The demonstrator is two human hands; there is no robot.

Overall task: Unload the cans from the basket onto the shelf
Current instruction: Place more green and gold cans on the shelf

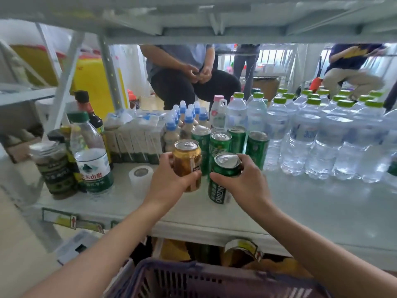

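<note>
Head view. The left hand [169,179] is wrapped around a gold can [187,163], thumb in front and fingers behind, holding it upright over the shelf [300,211]. The right hand [242,179] is closed around the upper part of a green can [223,178], which tilts slightly with its lid toward the camera; whether its base touches the shelf cannot be told. Both cans sit just in front of 4 green cans [227,140] already standing in a cluster, so the 2 held cans appear destined for a front row, like with like. Upright holding keeps the bases ready for setting down. On the green can, the letters "NGTAO" read sideways, probably part of a brand name; the gold can's lettering is too blurred to read. Water bottles [322,134] with green caps fill the shelf to the right; a large bottle [92,160] with a green-and-white label bearing Chinese characters stands at left. The purple basket [204,280] lies below the forearms; its contents are not visible.
</note>
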